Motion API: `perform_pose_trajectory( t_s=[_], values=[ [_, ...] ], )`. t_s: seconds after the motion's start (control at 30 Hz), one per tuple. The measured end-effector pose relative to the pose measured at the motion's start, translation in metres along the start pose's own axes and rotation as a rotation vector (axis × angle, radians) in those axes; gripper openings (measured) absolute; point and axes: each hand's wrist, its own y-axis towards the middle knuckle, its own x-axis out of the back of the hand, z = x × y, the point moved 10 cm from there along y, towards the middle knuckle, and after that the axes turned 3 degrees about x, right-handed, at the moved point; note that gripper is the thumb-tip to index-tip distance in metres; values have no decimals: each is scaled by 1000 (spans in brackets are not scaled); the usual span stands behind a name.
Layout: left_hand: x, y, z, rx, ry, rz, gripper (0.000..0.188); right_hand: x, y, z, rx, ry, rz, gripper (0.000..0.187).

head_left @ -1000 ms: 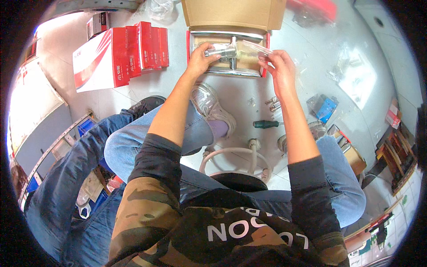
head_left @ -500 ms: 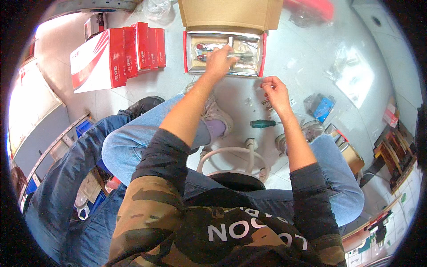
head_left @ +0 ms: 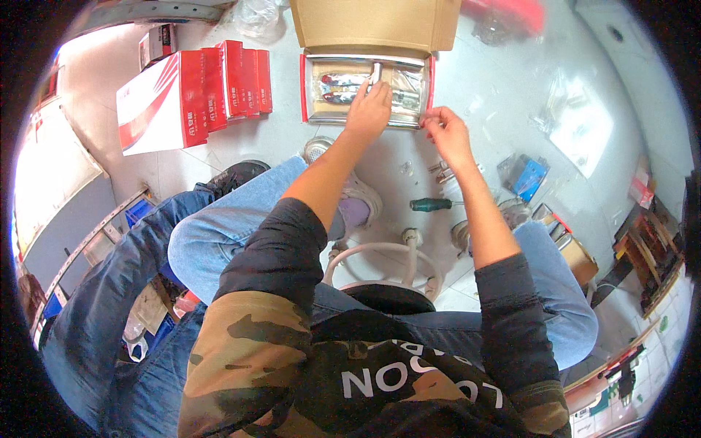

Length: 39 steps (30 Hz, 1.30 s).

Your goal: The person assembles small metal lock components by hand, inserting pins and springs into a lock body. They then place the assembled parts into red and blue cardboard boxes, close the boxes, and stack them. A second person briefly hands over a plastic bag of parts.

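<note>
An open cardboard box [head_left: 430, 87] with red sides stands on the floor ahead of me. Inside lie shiny metal parts in clear plastic bags [head_left: 343, 89], some with dark red ends. A slim pale bar [head_left: 377, 71] stands up among them. My left hand [head_left: 370, 108] reaches over the box's front edge, fingers stretched out over the bagged parts. My right hand [head_left: 448, 137] is at the front right corner of the box with curled fingers pinched together; whatever is between them is too small to make out. A green-handled screwdriver [head_left: 431, 204] lies below the right hand.
Several red and white boxes [head_left: 197, 95] stand at left. Small metal parts [head_left: 442, 172] and a blue packet [head_left: 530, 179] lie at right, beyond them a white sheet [head_left: 582, 136]. A round stool frame [head_left: 387, 248] is between my legs. Another person's leg [head_left: 109, 292] is at left.
My left hand has shifted slightly right and toward me, uncovering more bagged parts. My right hand has moved a little up and left to the box's corner.
</note>
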Motion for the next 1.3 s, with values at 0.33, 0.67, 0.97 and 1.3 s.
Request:
perform_pose_trajectory(
  t_s=[0.33,0.67,0.97,1.3],
  values=[
    [24,-43,210,1076,-771,-447,61,59,121,69,-132,191,-203,42],
    [-6,-39,189,925,-1865,282,83,26,48,29,-191,534,59,40],
    [-24,-110,179,1117,-2218,353,68,12,5,12,-405,518,-24,76],
    [-46,-86,168,979,-1529,745,57,-6,9,7,-423,123,138,57]
  ],
)
